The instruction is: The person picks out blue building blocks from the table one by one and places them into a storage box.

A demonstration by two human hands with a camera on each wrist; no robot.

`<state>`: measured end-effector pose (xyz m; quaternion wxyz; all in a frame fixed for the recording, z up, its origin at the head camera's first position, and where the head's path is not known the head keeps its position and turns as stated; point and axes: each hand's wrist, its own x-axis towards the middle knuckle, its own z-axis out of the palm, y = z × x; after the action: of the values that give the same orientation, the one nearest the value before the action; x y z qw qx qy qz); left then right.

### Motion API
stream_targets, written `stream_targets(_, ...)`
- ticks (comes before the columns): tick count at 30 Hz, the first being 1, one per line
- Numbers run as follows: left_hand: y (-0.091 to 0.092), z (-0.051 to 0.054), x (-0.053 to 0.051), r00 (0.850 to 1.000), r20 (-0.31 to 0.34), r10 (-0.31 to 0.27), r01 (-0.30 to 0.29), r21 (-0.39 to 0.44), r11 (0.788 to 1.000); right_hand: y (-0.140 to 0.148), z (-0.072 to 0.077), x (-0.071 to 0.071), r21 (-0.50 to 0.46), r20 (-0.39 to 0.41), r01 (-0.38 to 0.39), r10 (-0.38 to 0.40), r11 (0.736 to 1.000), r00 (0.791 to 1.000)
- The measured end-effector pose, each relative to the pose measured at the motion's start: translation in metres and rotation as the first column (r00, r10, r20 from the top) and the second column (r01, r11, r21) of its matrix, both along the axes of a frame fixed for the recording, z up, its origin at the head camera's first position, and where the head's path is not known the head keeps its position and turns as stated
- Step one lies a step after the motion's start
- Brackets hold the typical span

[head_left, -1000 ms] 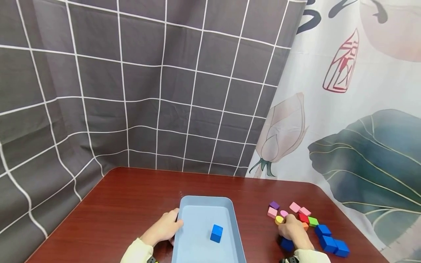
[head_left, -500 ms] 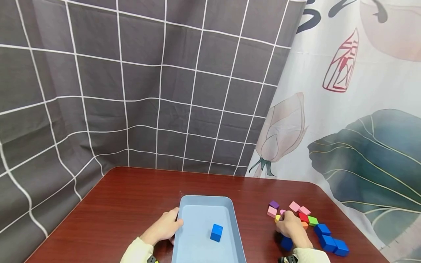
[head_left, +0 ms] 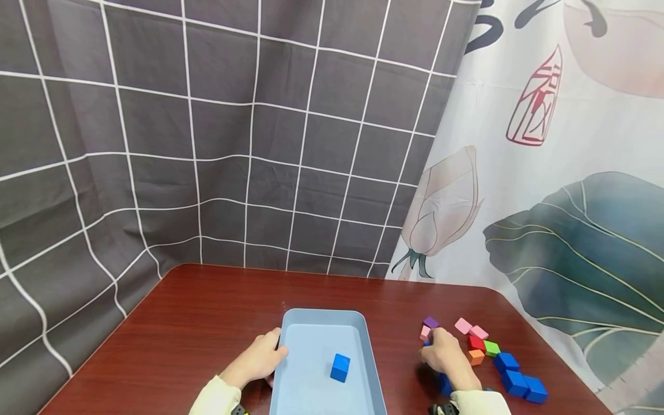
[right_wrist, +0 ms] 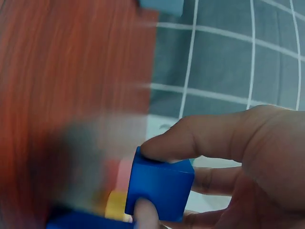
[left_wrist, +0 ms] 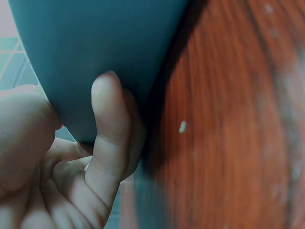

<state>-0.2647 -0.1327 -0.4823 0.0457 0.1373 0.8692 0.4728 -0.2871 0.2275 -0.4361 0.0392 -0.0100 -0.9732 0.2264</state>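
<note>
The left hand (head_left: 259,358) grips the left rim of a light blue tray (head_left: 324,316); in the left wrist view its fingers (left_wrist: 110,109) lie against the tray's wall (left_wrist: 95,47). One blue cube (head_left: 340,368) sits inside the tray. At the right of the table the right hand (head_left: 447,354) pinches another blue cube (right_wrist: 162,183) between thumb and fingers, seen plainly in the right wrist view. In the head view that cube is mostly hidden by the hand. A further blue block (head_left: 444,385) is partly visible beneath the hand.
Beside the right hand lie pink blocks (head_left: 463,325), a purple one (head_left: 430,322), a red one (head_left: 475,343), a green one (head_left: 491,348), an orange one (head_left: 476,357) and several blue cubes (head_left: 515,383). Curtains (head_left: 311,144) hang behind the table.
The right hand has moved a little to the left, and a blue cube now shows at its fingers. The left hand and tray stay in place.
</note>
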Motion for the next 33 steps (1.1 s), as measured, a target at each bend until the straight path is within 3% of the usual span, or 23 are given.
stream_targets(8,0.000,-0.001,-0.001,1.000,0.007,0.008,-0.008,0.005,1.000,-0.034,0.006,0.007,-0.035,-0.023,-0.090,0.089,0.995,0.996)
stream_targets(15,0.000,0.001,-0.003,0.999,0.042,-0.005,0.005,0.004,1.000,-0.057,0.007,0.013,-0.063,0.037,-0.144,0.147,0.988,0.988)
stream_targets(26,-0.001,0.000,-0.002,0.999,0.046,-0.004,0.004,-0.001,1.000,-0.080,0.011,0.022,-0.072,0.111,-0.166,0.174,0.983,0.979)
stream_targets(33,-0.001,0.000,-0.002,1.000,0.026,-0.003,0.003,0.002,1.000,-0.083,0.014,0.023,-0.048,0.080,-0.176,0.179,0.983,0.981)
